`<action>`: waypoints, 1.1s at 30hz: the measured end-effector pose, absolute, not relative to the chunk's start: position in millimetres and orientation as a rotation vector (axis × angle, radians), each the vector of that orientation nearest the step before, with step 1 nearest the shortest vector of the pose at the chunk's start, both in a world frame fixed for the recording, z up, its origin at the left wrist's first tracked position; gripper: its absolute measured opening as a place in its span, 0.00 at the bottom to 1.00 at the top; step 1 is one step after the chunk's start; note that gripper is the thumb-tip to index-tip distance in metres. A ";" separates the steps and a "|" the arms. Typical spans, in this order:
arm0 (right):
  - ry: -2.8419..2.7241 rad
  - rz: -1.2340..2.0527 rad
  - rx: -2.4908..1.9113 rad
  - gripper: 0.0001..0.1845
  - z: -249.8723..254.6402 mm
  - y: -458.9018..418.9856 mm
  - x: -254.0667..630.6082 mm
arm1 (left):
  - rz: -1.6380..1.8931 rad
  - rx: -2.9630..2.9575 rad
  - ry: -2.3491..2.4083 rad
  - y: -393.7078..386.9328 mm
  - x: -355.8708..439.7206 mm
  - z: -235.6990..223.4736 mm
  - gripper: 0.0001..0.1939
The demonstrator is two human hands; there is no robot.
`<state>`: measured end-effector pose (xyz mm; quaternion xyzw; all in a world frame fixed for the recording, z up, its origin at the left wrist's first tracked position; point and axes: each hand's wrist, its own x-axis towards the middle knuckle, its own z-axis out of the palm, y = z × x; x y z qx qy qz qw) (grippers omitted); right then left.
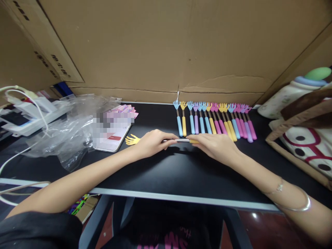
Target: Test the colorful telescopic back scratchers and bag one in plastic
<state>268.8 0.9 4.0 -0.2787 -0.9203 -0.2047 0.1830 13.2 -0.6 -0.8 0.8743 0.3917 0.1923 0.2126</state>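
A yellow back scratcher (183, 140) is held level above the black desk, between my two hands. Its hand-shaped head sticks out past my left hand (157, 143), whose fingers are closed round the metal shaft. My right hand (218, 147) is closed over the yellow handle end, hiding most of it. Bare shaft shows between the two hands. Just beyond my right hand lies a row of several back scratchers (207, 121) in blue, yellow, purple and pink, heads toward the back wall.
To the left are a phone (114, 140), crumpled clear plastic bags (67, 128) and a white power strip (28, 121) with cables. A white bottle (282, 97) leans at the right, beside a bag with brown straps (308, 141). A cardboard wall (166, 45) closes the back.
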 end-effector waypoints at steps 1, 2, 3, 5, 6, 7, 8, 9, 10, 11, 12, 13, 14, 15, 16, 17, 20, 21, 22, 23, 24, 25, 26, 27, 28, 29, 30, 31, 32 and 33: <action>-2.599 -0.567 -0.790 0.16 3.5 1.6 269.0 | 0.557 2.483 1.137 -0.7 13.7 -2.1 0.16; -2.605 -0.550 -0.793 0.16 2.9 2.3 269.2 | 0.581 2.551 1.187 -0.8 14.1 -3.3 0.15; -2.614 -0.523 -0.802 0.16 2.3 2.8 269.4 | 0.604 2.630 1.228 -0.8 14.3 -4.5 0.15; -2.631 -0.426 -0.849 0.17 1.3 3.5 269.8 | 0.659 2.797 1.274 -0.9 14.1 -6.7 0.14; -2.639 -0.352 -0.885 0.17 1.1 3.8 269.9 | 0.687 2.875 1.279 -0.9 13.6 -7.6 0.14; -2.647 -0.259 -0.921 0.17 1.0 4.2 270.1 | 0.717 2.947 1.278 -0.9 13.0 -8.3 0.14; -2.655 -0.146 -0.952 0.17 1.3 4.7 270.2 | 0.749 3.016 1.271 -0.9 12.2 -8.9 0.15; -2.662 -0.013 -0.976 0.17 1.7 5.3 270.2 | 0.772 3.082 1.260 -1.1 11.5 -9.4 0.15; -2.666 0.136 -0.987 0.17 2.4 6.1 270.1 | 0.787 3.146 1.244 -1.3 10.9 -9.8 0.16; -2.666 0.293 -0.989 0.18 3.2 6.9 269.9 | 0.800 3.212 1.221 -1.6 10.4 -10.0 0.16; -2.658 0.446 -0.983 0.19 4.2 7.6 269.7 | 0.824 3.275 1.193 -2.1 10.2 -10.0 0.16; -2.646 0.586 -0.976 0.19 5.3 8.2 269.4 | 0.861 3.331 1.161 -2.6 10.2 -9.8 0.15; -2.631 0.707 -0.969 0.20 6.5 8.5 269.1 | 0.908 3.382 1.126 -3.2 10.4 -9.5 0.14; -2.616 0.808 -0.963 0.21 7.7 8.5 268.9 | 0.960 3.424 1.091 -3.8 10.8 -9.0 0.14; -2.602 0.891 -0.959 0.22 8.9 8.3 268.7 | 1.006 3.459 1.061 -4.4 11.4 -8.3 0.13; -2.588 0.955 -0.956 0.23 10.0 7.9 268.5 | 1.036 3.486 1.039 -5.1 12.0 -7.5 0.12; -2.567 1.023 -0.950 0.23 12.0 6.2 268.0 | 1.060 3.528 1.008 -6.4 13.5 -5.5 0.12; -2.569 1.009 -0.951 0.22 12.0 5.7 267.8 | 1.059 3.525 1.009 -6.5 13.7 -5.4 0.12; -2.574 0.983 -0.952 0.22 11.7 5.4 267.5 | 1.045 3.512 1.019 -6.4 13.8 -5.6 0.13; -2.581 0.946 -0.956 0.21 11.1 5.2 267.2 | 1.011 3.488 1.039 -6.2 13.7 -6.0 0.13; -2.590 0.902 -0.959 0.21 10.2 5.2 266.9 | 0.956 3.455 1.069 -5.9 13.4 -6.7 0.14; -2.603 0.848 -0.964 0.20 9.1 5.2 266.7 | 0.883 3.412 1.102 -5.6 13.2 -7.4 0.15; -2.622 0.781 -0.971 0.19 8.0 5.2 266.5 | 0.806 3.359 1.133 -5.4 13.1 -8.0 0.15; -2.646 0.700 -0.983 0.18 6.9 5.1 266.6 | 0.733 3.299 1.161 -5.4 13.1 -8.4 0.16; -2.672 0.603 -0.998 0.17 6.0 4.8 266.7 | 0.666 3.236 1.182 -5.5 13.3 -8.4 0.16; -2.697 0.495 -1.012 0.16 5.3 4.4 266.9 | 0.613 3.171 1.197 -5.9 13.8 -8.1 0.16; -2.718 0.383 -1.021 0.16 4.7 3.9 267.2 | 0.569 3.102 1.215 -6.4 14.4 -7.3 0.16; -2.733 0.273 -1.026 0.15 4.2 3.3 267.5 | 0.534 3.033 1.235 -7.1 15.2 -6.3 0.16; -2.741 0.169 -1.020 0.15 3.8 2.7 267.8 | 0.503 2.964 1.256 -7.7 16.0 -5.1 0.16; -2.743 0.072 -1.005 0.15 3.5 2.1 268.1 | 0.478 2.896 1.276 -8.3 16.8 -3.9 0.16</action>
